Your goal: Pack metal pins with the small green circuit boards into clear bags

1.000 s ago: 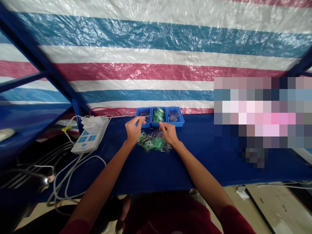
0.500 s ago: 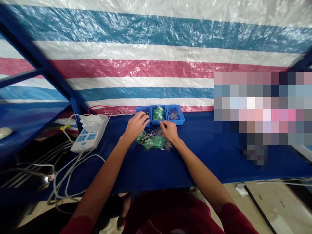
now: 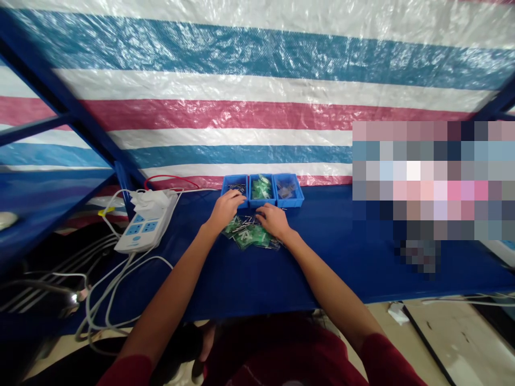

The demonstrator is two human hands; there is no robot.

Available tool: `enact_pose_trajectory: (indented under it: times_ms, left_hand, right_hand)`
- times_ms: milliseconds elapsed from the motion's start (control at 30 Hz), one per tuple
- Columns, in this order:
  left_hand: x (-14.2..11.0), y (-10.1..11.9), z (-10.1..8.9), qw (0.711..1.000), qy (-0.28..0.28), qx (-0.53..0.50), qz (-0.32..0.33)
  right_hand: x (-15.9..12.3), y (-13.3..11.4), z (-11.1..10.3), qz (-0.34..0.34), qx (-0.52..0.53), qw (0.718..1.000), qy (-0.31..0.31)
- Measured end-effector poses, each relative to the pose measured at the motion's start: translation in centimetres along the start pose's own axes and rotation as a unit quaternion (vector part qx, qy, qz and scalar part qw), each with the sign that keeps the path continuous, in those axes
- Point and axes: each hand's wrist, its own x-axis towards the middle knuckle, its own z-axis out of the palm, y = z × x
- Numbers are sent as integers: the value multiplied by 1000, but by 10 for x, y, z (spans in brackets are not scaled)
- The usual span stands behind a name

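My left hand (image 3: 227, 209) is at the front of the left blue bin (image 3: 226, 183), its fingers loosely bent and slightly apart; I see nothing held in it. That bin has thin dark and silver screw-like pieces (image 3: 236, 187) in it. My right hand (image 3: 274, 219) rests over the right side of a loose pile, fingers curved with a gap at the thumb. The pile mixes small green packets (image 3: 245, 236) with thin metal pieces (image 3: 246, 221). Green packets (image 3: 261, 187) fill the middle bin (image 3: 263, 203), and clear greyish packets (image 3: 286, 190) lie in the right bin (image 3: 290, 203).
A white power strip (image 3: 140, 230) with plugged-in adapters (image 3: 152, 202) and looping cables (image 3: 115, 289) occupies the left of the blue table (image 3: 249, 284). A striped plastic sheet (image 3: 241, 115) hangs behind. Blue frame posts (image 3: 86, 128) slant at the left. A pixelated patch covers the right side.
My left hand has drawn back slightly, showing more of the left bin's pieces. My right hand has moved down and left from the middle bin's front onto the pile, its fingers opening.
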Motion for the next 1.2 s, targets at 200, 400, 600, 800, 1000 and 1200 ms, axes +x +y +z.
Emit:
enact_pose_trajectory:
  times_ms: [200,400,600,800,1000,1200]
  left_hand:
    - [0,9,2,999,23,39,12]
    - [1,10,5,991,-24,120,59]
    - [1,8,6,990,-22,136,41]
    - [1,15,5,991,1,130,37]
    - [-4,28,-3,994,70,77,25]
    - [-12,33,-5,997,46,-62,3]
  right_hand:
    - [2,-9,-3,8,-69,995,-69]
    - [4,-13,-9,17,-98,989,-113]
    - [5,-10,-10,6,-98,988,-120]
    - [5,-6,-12,-19,-102,985,-137]
    - [4,-8,-13,-36,-133,981,-137]
    - [1,-5,-14,-28,-81,995,-59]
